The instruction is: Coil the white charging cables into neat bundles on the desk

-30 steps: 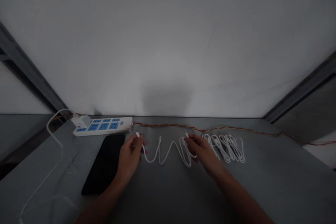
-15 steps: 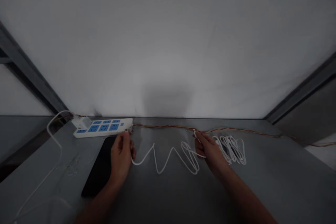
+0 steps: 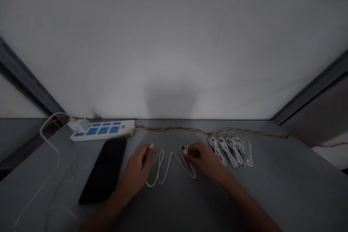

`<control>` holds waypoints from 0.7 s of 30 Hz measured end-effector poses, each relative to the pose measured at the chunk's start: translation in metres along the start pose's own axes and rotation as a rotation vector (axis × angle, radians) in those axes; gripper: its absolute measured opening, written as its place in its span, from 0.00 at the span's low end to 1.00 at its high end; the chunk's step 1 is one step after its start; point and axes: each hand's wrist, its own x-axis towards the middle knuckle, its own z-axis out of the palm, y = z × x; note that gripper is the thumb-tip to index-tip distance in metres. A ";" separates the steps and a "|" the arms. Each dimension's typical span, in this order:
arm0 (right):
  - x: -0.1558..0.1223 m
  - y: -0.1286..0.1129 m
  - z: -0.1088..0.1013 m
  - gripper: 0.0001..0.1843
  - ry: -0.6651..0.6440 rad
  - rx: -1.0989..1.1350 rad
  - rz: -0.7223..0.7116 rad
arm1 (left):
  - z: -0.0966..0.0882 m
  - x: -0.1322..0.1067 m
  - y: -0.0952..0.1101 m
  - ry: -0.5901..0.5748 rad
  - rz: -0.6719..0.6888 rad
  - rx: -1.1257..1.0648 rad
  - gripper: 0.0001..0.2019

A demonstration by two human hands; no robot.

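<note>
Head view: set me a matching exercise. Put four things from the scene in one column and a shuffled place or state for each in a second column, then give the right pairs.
Things:
1. Black phone
2. Power strip
3. Bundled white cables
4. Loose white cable

Places:
A. Running in a zigzag between the two hands
B. Lying beside the left hand
C. Grouped to the right of the right hand
D. At the far edge, blue sockets showing

Pairs: 1-B, 2-D, 3-C, 4-A
</note>
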 end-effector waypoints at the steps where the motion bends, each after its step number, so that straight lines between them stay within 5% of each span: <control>1: -0.001 -0.002 0.000 0.09 -0.026 -0.037 0.024 | 0.001 -0.001 0.000 -0.019 0.008 0.012 0.19; 4: -0.003 -0.008 0.001 0.07 -0.047 -0.102 0.098 | 0.004 -0.002 0.001 -0.069 0.023 0.039 0.18; 10: -0.005 -0.009 0.002 0.27 -0.040 -0.111 0.134 | 0.008 -0.006 0.003 -0.138 0.064 0.075 0.17; 14: -0.005 -0.010 -0.004 0.12 -0.047 -0.129 0.128 | 0.008 -0.009 0.003 -0.101 0.066 0.047 0.17; 21: -0.002 -0.003 -0.003 0.09 0.028 0.193 0.131 | 0.007 -0.009 0.002 -0.073 0.075 0.002 0.17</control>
